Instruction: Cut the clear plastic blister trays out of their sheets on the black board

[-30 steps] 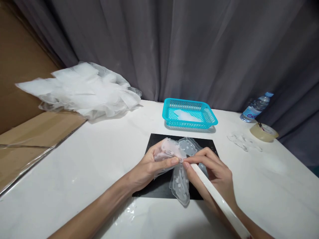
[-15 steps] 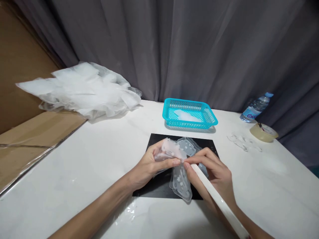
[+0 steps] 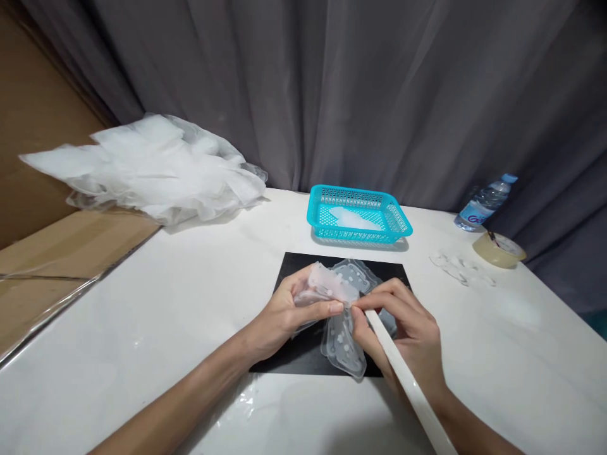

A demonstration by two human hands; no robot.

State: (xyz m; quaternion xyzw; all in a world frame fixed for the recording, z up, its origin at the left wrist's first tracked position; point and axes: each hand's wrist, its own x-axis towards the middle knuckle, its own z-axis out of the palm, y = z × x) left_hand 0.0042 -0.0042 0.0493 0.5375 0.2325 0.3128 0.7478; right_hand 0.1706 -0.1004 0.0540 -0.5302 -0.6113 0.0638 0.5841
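My left hand (image 3: 296, 306) is closed on a frosted, see-through plastic piece (image 3: 345, 344), its thumb and fingers pinching one lobe. Several flat lobes with small raised dots and holes spread from the middle of this piece. In my right hand (image 3: 408, 325) is a long, slim white-handled tool (image 3: 403, 370), gripped like a pen and slanting down towards me. Its working end meets the plastic piece near the left thumb tip; a small dark bit shows there, but its shape is too small to tell. Under both hands lies a black mat (image 3: 303, 360).
Behind the mat stands a blue perforated basket (image 3: 403, 226) with white translucent pieces in it. To the right are a water bottle (image 3: 484, 205), a tape roll (image 3: 499, 251) and thin pale scraps (image 3: 459, 268). A bag of white pieces (image 3: 161, 167) rests on cardboard (image 3: 71, 259) at left.
The view has shifted slightly. The tool has tilted a little more upright in my right hand, and its end stays by the plastic piece. My left hand keeps its hold.
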